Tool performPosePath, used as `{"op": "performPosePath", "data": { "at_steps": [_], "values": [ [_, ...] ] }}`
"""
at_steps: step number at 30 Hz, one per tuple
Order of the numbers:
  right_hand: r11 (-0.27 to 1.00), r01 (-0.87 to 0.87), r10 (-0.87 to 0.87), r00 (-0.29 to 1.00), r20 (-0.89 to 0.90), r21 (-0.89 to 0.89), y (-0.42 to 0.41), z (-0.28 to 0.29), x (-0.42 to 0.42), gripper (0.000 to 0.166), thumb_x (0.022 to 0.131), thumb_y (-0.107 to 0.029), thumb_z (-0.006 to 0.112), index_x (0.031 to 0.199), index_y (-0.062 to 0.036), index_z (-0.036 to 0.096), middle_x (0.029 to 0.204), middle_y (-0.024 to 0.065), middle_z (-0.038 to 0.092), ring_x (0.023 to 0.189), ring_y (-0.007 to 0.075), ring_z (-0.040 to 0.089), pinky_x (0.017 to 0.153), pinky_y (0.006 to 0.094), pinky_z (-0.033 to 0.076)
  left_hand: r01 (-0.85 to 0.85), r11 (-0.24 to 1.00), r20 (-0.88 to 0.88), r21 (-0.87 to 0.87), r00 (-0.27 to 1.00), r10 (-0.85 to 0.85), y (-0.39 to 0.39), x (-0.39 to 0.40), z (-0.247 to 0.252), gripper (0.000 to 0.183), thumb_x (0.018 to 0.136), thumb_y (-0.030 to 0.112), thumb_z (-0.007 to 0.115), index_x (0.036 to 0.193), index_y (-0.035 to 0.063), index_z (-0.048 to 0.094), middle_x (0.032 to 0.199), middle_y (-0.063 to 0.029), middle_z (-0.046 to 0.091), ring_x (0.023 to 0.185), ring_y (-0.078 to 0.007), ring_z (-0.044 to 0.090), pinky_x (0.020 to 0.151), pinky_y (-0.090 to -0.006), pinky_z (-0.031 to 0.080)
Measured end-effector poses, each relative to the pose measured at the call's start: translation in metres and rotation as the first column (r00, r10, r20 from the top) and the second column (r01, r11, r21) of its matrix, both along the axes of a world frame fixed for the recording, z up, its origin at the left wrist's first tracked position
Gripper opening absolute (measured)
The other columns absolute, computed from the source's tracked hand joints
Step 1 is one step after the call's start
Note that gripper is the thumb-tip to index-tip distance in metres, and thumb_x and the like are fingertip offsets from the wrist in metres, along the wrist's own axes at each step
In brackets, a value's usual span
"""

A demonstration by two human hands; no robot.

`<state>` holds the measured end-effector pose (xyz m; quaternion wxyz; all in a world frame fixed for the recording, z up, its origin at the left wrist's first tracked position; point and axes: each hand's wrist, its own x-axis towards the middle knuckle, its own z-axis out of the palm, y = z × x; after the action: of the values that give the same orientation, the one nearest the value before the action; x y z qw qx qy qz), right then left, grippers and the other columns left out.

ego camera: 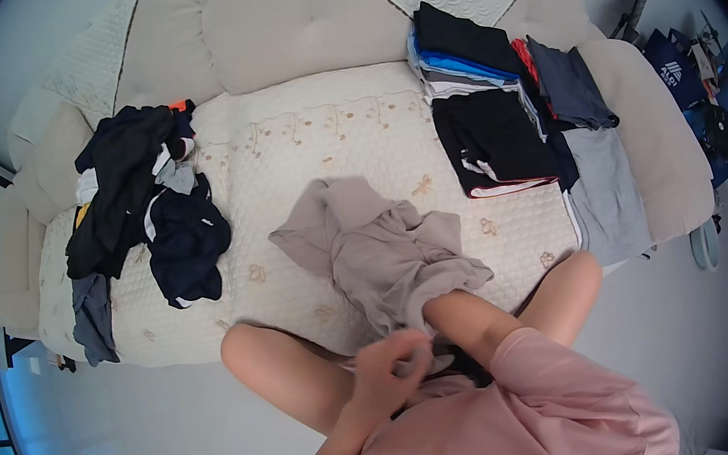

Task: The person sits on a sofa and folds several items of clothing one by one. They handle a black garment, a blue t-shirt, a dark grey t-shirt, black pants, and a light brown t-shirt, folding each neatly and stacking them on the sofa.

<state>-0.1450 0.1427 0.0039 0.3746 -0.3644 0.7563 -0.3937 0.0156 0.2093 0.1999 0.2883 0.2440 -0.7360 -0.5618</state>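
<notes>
A greyish-beige garment (pixel 381 246) lies crumpled on the light quilted sofa cover (pixel 325 155), directly in front of me. My right forearm reaches into its near end, and the cloth hides my right hand. Close to that end, above my lap, my left hand (pixel 392 368) is blurred, its fingers curled near the cloth edge; whether they grip it is unclear. Some greyish cloth (pixel 439 362) shows just beside these fingers. Part of the garment drapes over the sofa's front edge between my knees.
Loose dark clothes (pixel 130 171) and a crumpled navy garment (pixel 190 246) lie at the sofa's left. At the right are a stack of folded clothes (pixel 463 43), folded black clothing (pixel 492 138), grey folded trousers (pixel 606 191) and a dark grey folded garment (pixel 568 84) beside the armrest (pixel 654 135).
</notes>
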Motion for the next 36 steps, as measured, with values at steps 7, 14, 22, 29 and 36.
{"op": "performPosePath", "data": {
  "at_steps": [7,14,22,29,36],
  "values": [
    [0.975,-0.154,0.185,0.962,0.199,-0.160,0.068,0.021,0.041,0.033,0.080,-0.002,0.055,0.112,-0.0017,0.055,0.105,0.0064,0.061,0.093,0.0184,0.057,0.080,0.0278,0.046,-0.427,0.806,0.380,-0.410,0.724,0.576,-0.115,0.021,-0.099,0.021,0.087,0.023,0.053,0.085,0.0036,0.060,0.077,-0.0177,0.061,0.073,-0.0346,0.060,0.063,-0.0417,0.045],
    [0.752,-0.640,0.654,0.696,0.297,-0.157,0.161,0.223,0.047,0.017,0.083,-0.013,0.061,0.095,-0.0009,0.061,0.088,0.0098,0.064,0.078,0.0153,0.060,0.068,0.0264,0.046,-0.471,0.660,0.280,-0.586,0.647,0.710,-0.204,-0.063,-0.152,0.046,0.092,0.047,0.040,0.076,0.0082,0.060,0.069,-0.0201,0.059,0.066,-0.0388,0.056,0.059,-0.0463,0.041],
    [0.678,-0.030,0.549,0.685,0.479,-0.734,0.208,0.255,-0.004,0.035,0.089,-0.014,0.055,0.119,0.0028,0.048,0.109,0.0069,0.059,0.100,0.0143,0.055,0.084,0.0301,0.044,-0.471,0.667,0.172,-0.577,0.728,0.663,-0.270,-0.038,-0.050,0.038,0.090,0.038,0.046,0.101,0.0029,0.058,0.089,-0.0186,0.059,0.082,-0.0337,0.056,0.072,-0.0409,0.042],
    [0.824,-0.232,0.510,0.700,0.500,-0.516,0.167,0.206,0.006,0.043,0.088,-0.024,0.059,0.123,-0.0034,0.046,0.113,0.0069,0.055,0.102,0.0149,0.052,0.087,0.0286,0.041,-0.208,0.948,0.258,0.240,0.955,0.144,-0.021,-0.017,-0.052,0.050,0.078,0.018,0.062,0.121,-0.0014,0.044,0.119,-0.0106,0.043,0.108,-0.0220,0.044,0.091,-0.0334,0.037],
    [0.586,-0.538,0.786,0.560,0.263,-0.606,0.157,0.230,0.051,0.036,0.083,-0.018,0.063,0.112,0.0006,0.051,0.101,0.0116,0.057,0.084,0.0153,0.057,0.064,0.0257,0.047,-0.153,0.831,0.207,0.534,0.977,0.047,0.029,0.001,-0.068,0.046,0.081,0.020,0.056,0.120,-0.0013,0.046,0.119,-0.0114,0.046,0.109,-0.0236,0.046,0.093,-0.0349,0.037]
  ]
}}
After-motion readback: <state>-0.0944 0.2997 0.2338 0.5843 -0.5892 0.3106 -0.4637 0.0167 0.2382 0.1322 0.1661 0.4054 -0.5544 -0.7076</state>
